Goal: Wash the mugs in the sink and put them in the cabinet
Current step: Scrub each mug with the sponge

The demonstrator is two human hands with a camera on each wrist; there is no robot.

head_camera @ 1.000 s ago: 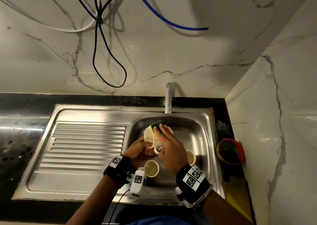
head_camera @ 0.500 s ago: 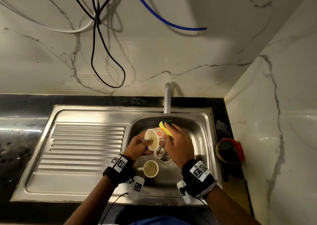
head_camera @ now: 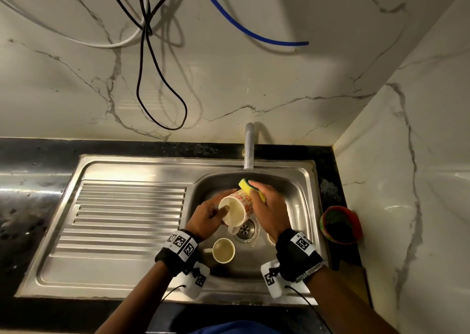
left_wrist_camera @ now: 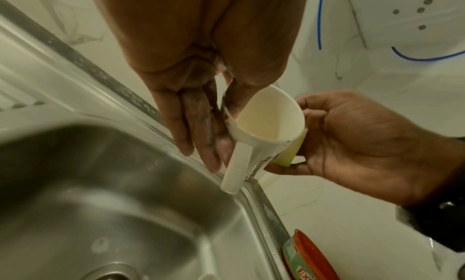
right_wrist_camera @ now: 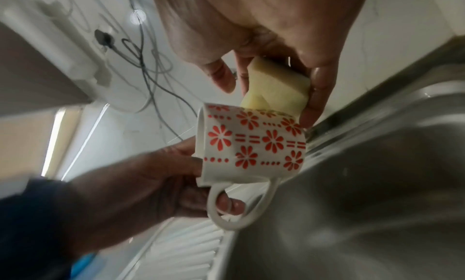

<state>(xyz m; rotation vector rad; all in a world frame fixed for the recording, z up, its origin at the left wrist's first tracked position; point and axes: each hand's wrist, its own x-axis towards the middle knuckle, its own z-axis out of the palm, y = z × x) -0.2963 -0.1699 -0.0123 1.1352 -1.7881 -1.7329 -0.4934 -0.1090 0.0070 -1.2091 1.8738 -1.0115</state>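
My left hand [head_camera: 216, 212] grips a white mug with red flowers [head_camera: 237, 210] over the sink basin [head_camera: 297, 198], tilted on its side with the mouth towards me. The thumb lies inside the rim, and one finger pokes through the handle [right_wrist_camera: 227, 204]. My right hand [head_camera: 267, 206] pinches a yellow-green sponge [head_camera: 250, 187] and presses it against the mug's outer wall [right_wrist_camera: 251, 145], sponge [right_wrist_camera: 274, 91] on top. A second mug [head_camera: 223, 250] stands upright on the basin floor. A third mug [head_camera: 270, 237] is mostly hidden under my right wrist.
The tap spout [head_camera: 248, 150] reaches over the back of the basin. The ribbed drainboard [head_camera: 127, 219] lies to the left. A red-rimmed tub [head_camera: 340, 224] sits on the dark counter at the right, against the marble side wall. Cables hang on the back wall.
The sponge has slid from the mug's rim to its flowered outer wall. Both hands lifted the mug slightly, and my right wrist now covers the third mug.
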